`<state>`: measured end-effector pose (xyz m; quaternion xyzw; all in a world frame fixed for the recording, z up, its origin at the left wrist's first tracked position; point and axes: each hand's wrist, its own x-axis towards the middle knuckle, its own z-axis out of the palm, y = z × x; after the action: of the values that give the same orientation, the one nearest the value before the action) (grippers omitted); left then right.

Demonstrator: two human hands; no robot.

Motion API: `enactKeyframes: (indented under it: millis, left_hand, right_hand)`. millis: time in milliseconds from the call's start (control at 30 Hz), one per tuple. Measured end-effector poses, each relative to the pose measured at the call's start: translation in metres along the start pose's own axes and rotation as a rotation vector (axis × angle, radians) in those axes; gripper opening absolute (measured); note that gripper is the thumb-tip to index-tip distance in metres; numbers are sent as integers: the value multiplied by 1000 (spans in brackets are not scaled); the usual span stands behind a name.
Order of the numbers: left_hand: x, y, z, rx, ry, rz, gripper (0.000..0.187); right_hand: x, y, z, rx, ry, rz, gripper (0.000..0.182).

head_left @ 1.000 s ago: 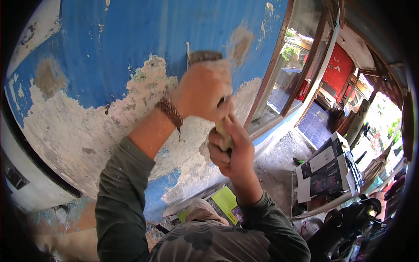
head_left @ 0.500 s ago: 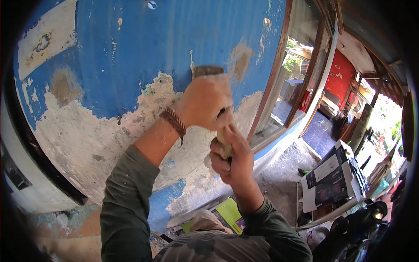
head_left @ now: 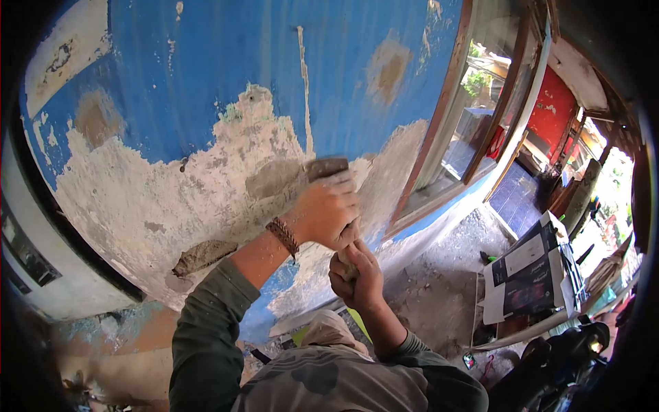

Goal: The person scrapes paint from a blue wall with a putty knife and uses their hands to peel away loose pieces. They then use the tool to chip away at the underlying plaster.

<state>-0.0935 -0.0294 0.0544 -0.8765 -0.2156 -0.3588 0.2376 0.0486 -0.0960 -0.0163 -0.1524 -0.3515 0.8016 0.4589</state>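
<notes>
Both hands grip a scraper (head_left: 328,169) pressed against the peeling blue wall (head_left: 226,75): the left hand (head_left: 328,214) is wrapped around its upper part, the right hand (head_left: 357,276) clenched on the handle just below. A window frame (head_left: 439,117) stands to the right.

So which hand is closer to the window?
The right hand. It grips the scraper handle low down, below the window. The left hand is higher on the scraper, further left against the wall.
</notes>
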Motion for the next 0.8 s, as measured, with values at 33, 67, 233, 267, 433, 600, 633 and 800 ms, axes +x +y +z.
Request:
enactKeyframes:
  millis: [33, 67, 233, 267, 433, 600, 633, 800]
  left_hand:
    - [6, -3, -8, 30, 23, 6, 12]
    - [15, -7, -17, 59, 46, 17, 11]
    - [14, -8, -17, -11, -8, -9, 13]
    - [5, -3, -7, -15, 17, -22, 13]
    - [30, -15, -30, 82, 97, -23, 12]
    - [21, -11, -17, 109, 14, -47, 16]
    - [12, -4, -6, 87, -4, -64, 16]
    - [20, -7, -14, 51, 101, -83, 13]
  right_hand:
    - [3, -5, 8, -42, 11, -35, 22]
    - [5, -12, 16, -84, 23, -75, 23]
    - [8, -15, 9, -43, -21, -13, 24]
    - [5, -12, 5, -38, -16, -9, 24]
    - [16, -37, 22, -31, -65, -1, 26]
    - [7, -36, 14, -51, -94, 6, 27]
    - [2, -24, 3, -34, -26, 32, 27]
    - [5, -41, 18, -134, 5, 2, 33]
